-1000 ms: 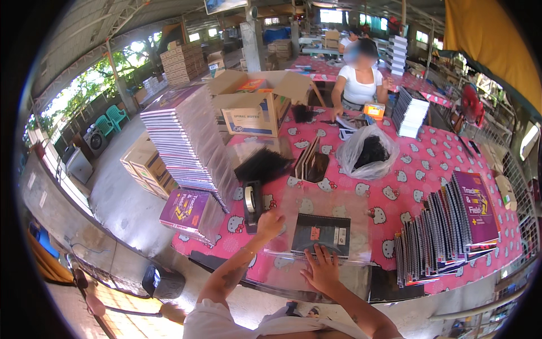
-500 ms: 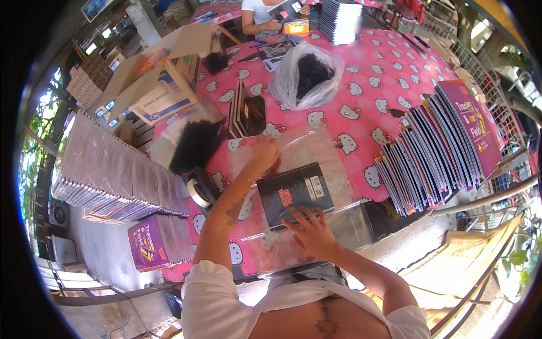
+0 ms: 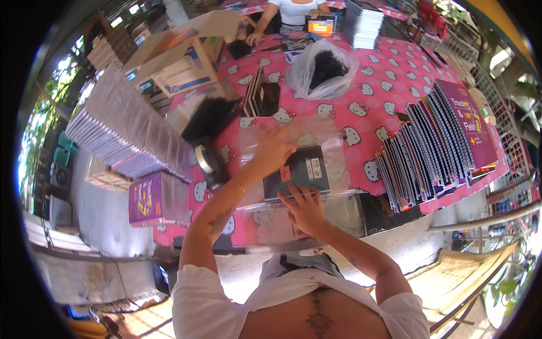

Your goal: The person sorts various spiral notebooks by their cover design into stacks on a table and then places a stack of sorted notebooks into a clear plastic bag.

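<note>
A black spiral notebook [image 3: 293, 176] with a white label and a small red patch lies in front of me on a clear plastic sheet [image 3: 327, 131]. Over its near edge my right hand [image 3: 306, 211] rests with fingers spread, holding nothing. My left hand [image 3: 273, 151] is above the notebook's far left corner; motion smears its fingers, so any grip is unclear. Left of my left forearm sits a black tape dispenser [image 3: 210, 163] with a roll of tape.
Notebook rows stand left [image 3: 132, 130] and right [image 3: 420, 144], with purple-covered notebooks [image 3: 148, 198] at the near left. Farther off are a plastic bag of black pieces [image 3: 324, 73], small framed-looking books [image 3: 262, 99], a cardboard box [image 3: 183, 70] and a co-worker [image 3: 293, 14].
My left hand has moved from the plastic left of the notebook to over its far left corner. My right hand stays on the near edge. The co-worker's one hand now reaches toward the table.
</note>
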The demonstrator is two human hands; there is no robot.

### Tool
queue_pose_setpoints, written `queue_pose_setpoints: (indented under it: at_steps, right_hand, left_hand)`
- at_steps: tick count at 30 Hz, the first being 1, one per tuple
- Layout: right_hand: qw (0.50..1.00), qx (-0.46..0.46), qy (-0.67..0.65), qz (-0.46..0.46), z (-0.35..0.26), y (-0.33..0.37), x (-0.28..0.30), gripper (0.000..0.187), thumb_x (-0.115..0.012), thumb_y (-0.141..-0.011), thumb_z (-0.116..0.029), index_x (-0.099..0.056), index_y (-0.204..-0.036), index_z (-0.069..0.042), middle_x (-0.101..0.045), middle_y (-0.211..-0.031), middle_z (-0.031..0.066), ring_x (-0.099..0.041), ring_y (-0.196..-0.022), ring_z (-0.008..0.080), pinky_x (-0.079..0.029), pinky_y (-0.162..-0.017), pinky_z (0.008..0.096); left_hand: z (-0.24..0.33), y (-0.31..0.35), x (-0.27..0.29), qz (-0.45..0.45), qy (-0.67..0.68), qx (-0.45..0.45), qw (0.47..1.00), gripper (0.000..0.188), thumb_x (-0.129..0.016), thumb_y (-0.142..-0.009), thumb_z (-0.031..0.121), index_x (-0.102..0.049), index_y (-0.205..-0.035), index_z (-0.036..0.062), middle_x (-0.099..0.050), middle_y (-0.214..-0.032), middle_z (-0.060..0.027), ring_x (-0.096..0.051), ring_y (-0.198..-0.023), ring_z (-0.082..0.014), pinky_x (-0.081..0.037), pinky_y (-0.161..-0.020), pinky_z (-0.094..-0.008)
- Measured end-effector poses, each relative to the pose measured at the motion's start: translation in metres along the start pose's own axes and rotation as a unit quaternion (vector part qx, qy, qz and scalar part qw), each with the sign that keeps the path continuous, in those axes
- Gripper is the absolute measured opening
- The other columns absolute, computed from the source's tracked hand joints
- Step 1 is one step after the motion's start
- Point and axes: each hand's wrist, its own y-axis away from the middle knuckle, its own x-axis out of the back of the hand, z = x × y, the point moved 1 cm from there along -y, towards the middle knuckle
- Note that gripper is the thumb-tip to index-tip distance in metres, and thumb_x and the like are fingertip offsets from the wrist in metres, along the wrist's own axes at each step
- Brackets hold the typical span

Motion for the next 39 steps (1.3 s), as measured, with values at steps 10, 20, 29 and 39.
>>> queue_pose_setpoints:
  at_steps: [10, 20, 29, 39]
  right_hand:
    - [0.999, 0.032, 0.004, -0.038, 0.008, 0.009, -0.025, 0.057, -0.067, -0.082, -0.035, -0.054, -0.135, -0.017, -0.047, -0.137, 0.0130, -0.031, -0.141, 0.0354, -0.016, -0.104, 0.0782]
    - [0.934, -0.069, -0.343, 0.073, 0.050, 0.001, -0.025, 0.078, -0.074, -0.072, -0.018, -0.036, -0.138, -0.004, -0.038, -0.127, 0.0175, -0.029, -0.133, 0.0320, -0.018, -0.107, 0.0640]
    - [0.987, 0.109, 0.118, 0.012, 0.068, -0.005, 0.006, 0.068, -0.081, -0.066, -0.035, -0.058, -0.122, -0.005, -0.058, -0.114, 0.0055, -0.054, -0.112, 0.0236, -0.036, -0.097, 0.0431]
    - [0.988, 0.116, 0.104, -0.015, 0.057, -0.002, 0.035, 0.057, -0.078, -0.068, -0.038, -0.064, -0.113, -0.005, -0.060, -0.102, 0.0051, -0.058, -0.100, 0.0214, -0.039, -0.088, 0.0385]
  left_hand:
    - [0.097, 0.089, -0.040, -0.046, 0.090, 0.298, 0.949, 0.013, -0.057, -0.084, 0.008, -0.064, -0.093, 0.0055, -0.069, -0.091, -0.0140, -0.067, -0.076, -0.0365, -0.055, -0.063, -0.0473]
    - [0.112, 0.083, -0.035, -0.054, 0.124, 0.221, 0.966, 0.024, -0.056, -0.082, 0.009, -0.063, -0.105, 0.0029, -0.066, -0.105, -0.0178, -0.066, -0.095, -0.0364, -0.053, -0.080, -0.0471]
    - [0.112, 0.102, -0.034, -0.065, 0.060, 0.212, 0.973, 0.035, -0.055, -0.088, 0.013, -0.055, -0.117, -0.0062, -0.056, -0.123, -0.0261, -0.053, -0.122, -0.0366, -0.040, -0.106, -0.0476]
    - [0.021, 0.199, 0.072, 0.210, -0.142, 0.591, 0.766, 0.042, -0.068, -0.087, 0.025, -0.062, -0.121, 0.0013, -0.059, -0.118, -0.0208, -0.057, -0.111, -0.0324, -0.049, -0.091, -0.0466]
